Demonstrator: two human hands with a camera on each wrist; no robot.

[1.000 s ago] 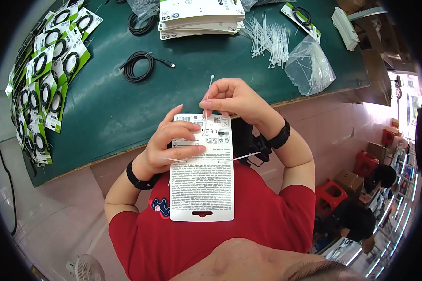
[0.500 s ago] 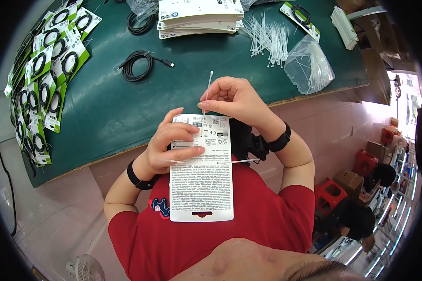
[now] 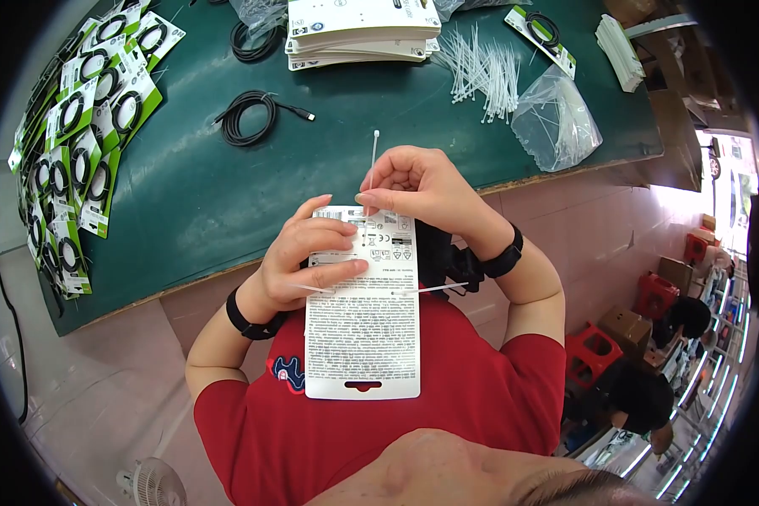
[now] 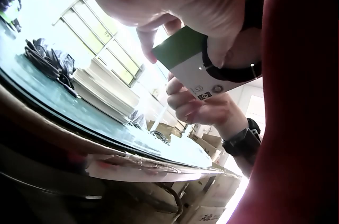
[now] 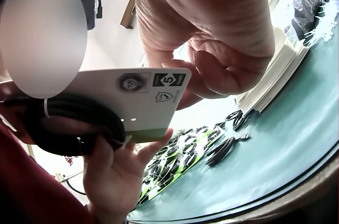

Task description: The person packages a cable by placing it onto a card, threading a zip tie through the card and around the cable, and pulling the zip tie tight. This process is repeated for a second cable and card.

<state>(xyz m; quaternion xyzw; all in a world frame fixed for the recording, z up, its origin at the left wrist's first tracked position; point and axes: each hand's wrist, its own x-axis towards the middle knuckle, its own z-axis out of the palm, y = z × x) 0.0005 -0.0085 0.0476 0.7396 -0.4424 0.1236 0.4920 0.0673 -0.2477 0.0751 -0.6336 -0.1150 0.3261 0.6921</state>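
My left hand [image 3: 299,257] grips a white printed card [image 3: 363,346], its fingers spread over the printed back. On the card's other face, the left thumb presses against a coiled black cable [image 5: 63,123]. White cable ties [image 3: 443,287] stick out through the card at both sides. Above the card's far edge, my right hand [image 3: 417,187] pinches a white cable tie [image 3: 374,156] between thumb and fingers. The head of this tie points up and away, while its lower end reaches down to small holes near the left fingertips.
On the green table [image 3: 337,152] lie a loose coiled cable [image 3: 249,120], a stack of cards [image 3: 358,38], a pile of cable ties [image 3: 485,72] and a plastic bag [image 3: 557,122]. Carded cables [image 3: 84,143] cover the left end. A sample card with cable [image 3: 541,38] lies far right.
My right hand rose slightly, then came down a little toward the card, and the pinched cable tie now stands more upright. The left hand and card have hardly moved.
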